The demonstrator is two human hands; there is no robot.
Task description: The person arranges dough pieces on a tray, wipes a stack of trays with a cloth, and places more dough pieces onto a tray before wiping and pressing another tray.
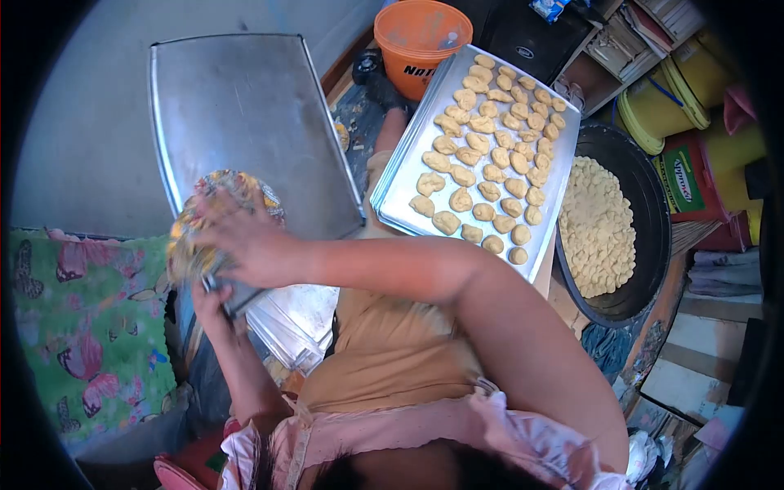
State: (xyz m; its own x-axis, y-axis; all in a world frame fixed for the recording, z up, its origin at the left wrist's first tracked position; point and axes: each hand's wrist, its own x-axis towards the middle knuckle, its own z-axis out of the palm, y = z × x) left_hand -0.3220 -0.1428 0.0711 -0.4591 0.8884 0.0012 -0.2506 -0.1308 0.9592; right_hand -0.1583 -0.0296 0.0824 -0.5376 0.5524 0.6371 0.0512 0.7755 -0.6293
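Note:
A large bare metal tray (253,122) is tilted up at the left. My left hand (214,306) grips its near-left corner. Over the same side, my right hand (249,241) is pressed on a bunched, colourful patterned cloth (233,184), its fingers closed on it and blurred by motion. The cloth touches the tray's surface and covers part of its left edge. To the right of the tray, a stack of silvery trays (392,200) bears rows of shaped dough pieces (476,143) on top. Neither hand touches that stack.
A black basin (657,237) at the right holds many small dough pieces (600,229). An orange bucket (423,37) stands beyond the stack. Yellow buckets (661,110) and a shelf (621,41) are at the upper right. Butterfly-patterned green cloth (90,343) hangs left. More flat trays (290,327) lie near my lap.

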